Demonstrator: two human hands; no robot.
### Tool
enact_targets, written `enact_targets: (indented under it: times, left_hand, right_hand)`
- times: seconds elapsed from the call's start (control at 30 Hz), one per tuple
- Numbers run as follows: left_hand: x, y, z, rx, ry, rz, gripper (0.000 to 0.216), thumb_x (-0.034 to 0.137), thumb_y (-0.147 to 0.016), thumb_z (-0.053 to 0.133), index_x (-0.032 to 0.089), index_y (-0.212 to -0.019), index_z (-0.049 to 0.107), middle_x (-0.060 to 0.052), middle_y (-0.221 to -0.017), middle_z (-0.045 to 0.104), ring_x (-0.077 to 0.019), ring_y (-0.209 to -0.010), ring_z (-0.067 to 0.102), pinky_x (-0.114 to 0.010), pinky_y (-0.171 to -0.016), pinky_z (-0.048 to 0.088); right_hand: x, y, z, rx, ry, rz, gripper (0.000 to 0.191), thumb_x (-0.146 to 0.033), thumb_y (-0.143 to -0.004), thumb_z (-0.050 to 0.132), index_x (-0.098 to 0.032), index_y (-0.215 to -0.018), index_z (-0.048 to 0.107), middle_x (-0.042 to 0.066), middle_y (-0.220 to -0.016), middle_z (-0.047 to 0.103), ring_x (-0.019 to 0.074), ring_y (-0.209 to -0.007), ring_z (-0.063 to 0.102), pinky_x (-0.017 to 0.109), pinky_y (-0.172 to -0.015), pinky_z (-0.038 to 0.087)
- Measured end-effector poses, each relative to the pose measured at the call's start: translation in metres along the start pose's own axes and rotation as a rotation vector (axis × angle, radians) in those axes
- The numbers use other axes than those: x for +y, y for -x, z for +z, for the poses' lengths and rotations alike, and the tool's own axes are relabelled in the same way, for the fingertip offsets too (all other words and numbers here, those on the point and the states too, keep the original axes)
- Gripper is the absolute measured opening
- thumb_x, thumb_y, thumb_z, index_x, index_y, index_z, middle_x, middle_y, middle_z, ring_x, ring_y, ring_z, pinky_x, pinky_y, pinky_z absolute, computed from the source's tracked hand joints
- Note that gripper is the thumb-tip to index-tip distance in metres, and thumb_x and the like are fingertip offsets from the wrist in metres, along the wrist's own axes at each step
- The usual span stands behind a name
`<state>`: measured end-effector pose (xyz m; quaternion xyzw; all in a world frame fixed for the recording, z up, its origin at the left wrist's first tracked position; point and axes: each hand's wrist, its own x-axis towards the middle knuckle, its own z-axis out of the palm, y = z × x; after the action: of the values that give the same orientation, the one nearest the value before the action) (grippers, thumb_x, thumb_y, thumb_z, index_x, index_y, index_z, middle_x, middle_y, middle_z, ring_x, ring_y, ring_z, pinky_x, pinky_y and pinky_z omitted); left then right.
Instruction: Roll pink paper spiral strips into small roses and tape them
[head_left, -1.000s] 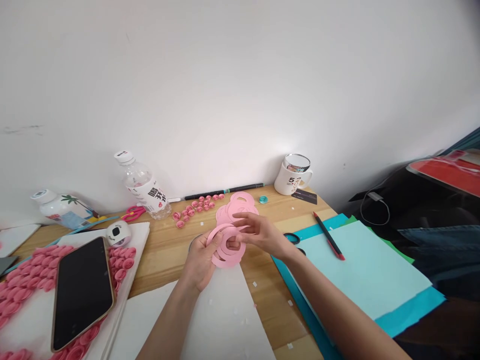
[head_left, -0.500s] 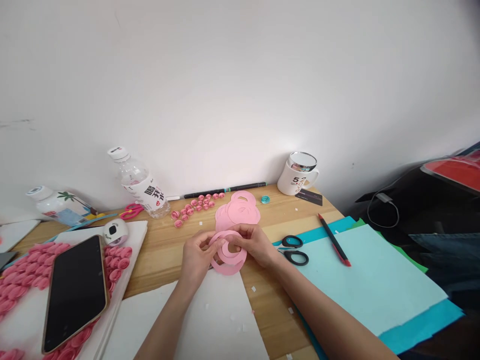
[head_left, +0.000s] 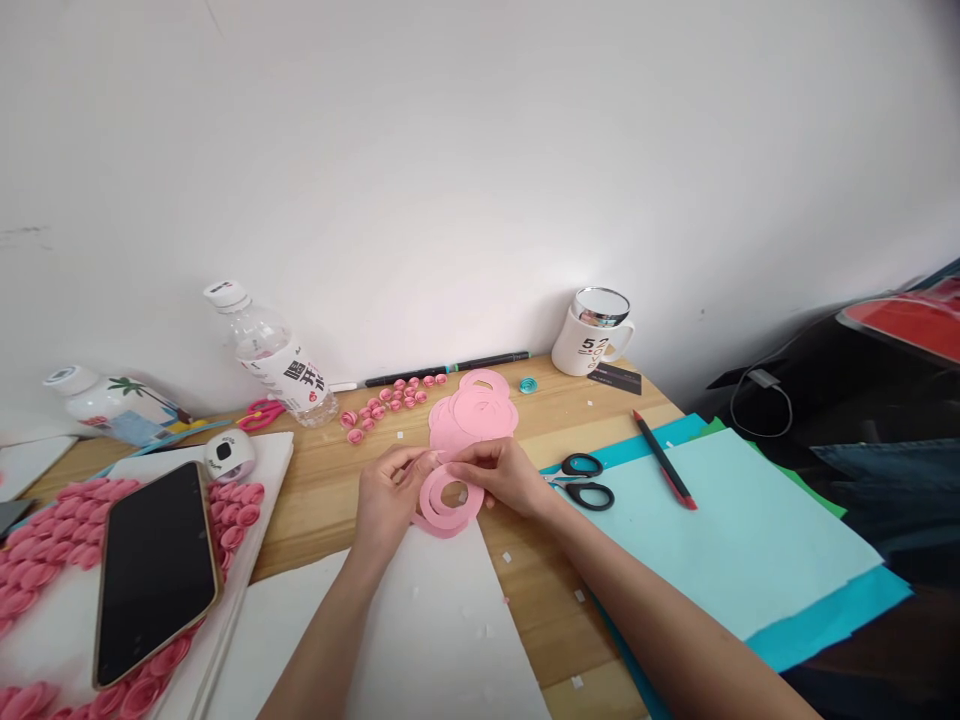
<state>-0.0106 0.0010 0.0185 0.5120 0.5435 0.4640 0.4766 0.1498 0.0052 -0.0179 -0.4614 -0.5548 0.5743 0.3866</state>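
A pink paper spiral (head_left: 450, 515) hangs in loops between my hands, above the wooden desk and the edge of a white sheet (head_left: 442, 610). My left hand (head_left: 388, 497) pinches it at its upper left. My right hand (head_left: 504, 478) pinches the top right of the loops, thumb and forefinger close to the left fingertips. Just beyond lies a pile of pink paper spirals (head_left: 474, 415). Small rolled pink paper flowers (head_left: 394, 397) sit to the left of the pile, and one teal rolled paper flower (head_left: 528, 385) lies to its right.
At the right, black-handled scissors (head_left: 585, 480) and a pen (head_left: 664, 460) lie by light blue paper (head_left: 720, 540). A mug (head_left: 592, 335) and a bottle (head_left: 281, 360) stand by the wall. A phone (head_left: 157, 570) rests on a flower-covered board at the left.
Both hands still pinch the spiral; its loops have turned and drawn closer together, and the left fingertips have shifted toward its top. The view has tilted slightly.
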Motion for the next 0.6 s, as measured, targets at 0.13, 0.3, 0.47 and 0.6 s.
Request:
enact_targets:
  times: [0.13,0.3,0.47,0.6]
  left_hand:
    - [-0.0011,0.0003,-0.0004,0.059,0.064,-0.04,0.017,0.027,-0.055,0.075,0.016,-0.067,0.071,-0.004,-0.066,0.067,-0.0142,-0.055,0.055,-0.021,-0.045,0.038]
    - [-0.0017,0.0026,0.0,-0.042,0.089,-0.117,0.021,0.032,-0.057,0.074,0.014,-0.066,0.069,0.002,-0.045,0.055,-0.0073,-0.039,0.042,-0.02,-0.039,0.031]
    - [-0.0032,0.0031,-0.0006,-0.131,0.099,-0.142,0.027,0.037,-0.062,0.07,0.013,-0.072,0.067,0.003,-0.042,0.05,-0.0055,-0.037,0.036,-0.018,-0.036,0.025]
    - [-0.001,0.0039,0.0001,-0.163,0.11,-0.144,0.027,0.039,-0.064,0.069,0.013,-0.07,0.066,0.003,-0.041,0.049,-0.0043,-0.034,0.032,-0.018,-0.034,0.019]
  right_hand:
    - [0.0038,-0.0008,0.0025,0.046,0.051,-0.03,0.033,-0.047,-0.07,0.061,-0.014,-0.074,0.064,0.001,-0.058,0.059,0.0068,-0.04,0.044,0.019,-0.035,0.032]
    - [0.0033,-0.0041,0.0043,0.128,-0.01,-0.109,0.032,-0.045,-0.074,0.056,-0.015,-0.072,0.066,-0.001,-0.058,0.056,0.0085,-0.049,0.046,0.021,-0.045,0.039]
    - [-0.0004,-0.0041,0.0015,0.11,-0.255,-0.093,0.026,-0.04,-0.066,0.067,-0.016,-0.076,0.067,0.001,-0.071,0.063,0.0088,-0.055,0.051,0.023,-0.055,0.044]
    - [-0.0002,-0.0021,0.0013,0.041,-0.34,-0.069,0.024,-0.036,-0.062,0.072,-0.016,-0.074,0.068,0.001,-0.07,0.065,0.0083,-0.054,0.051,0.023,-0.055,0.043]
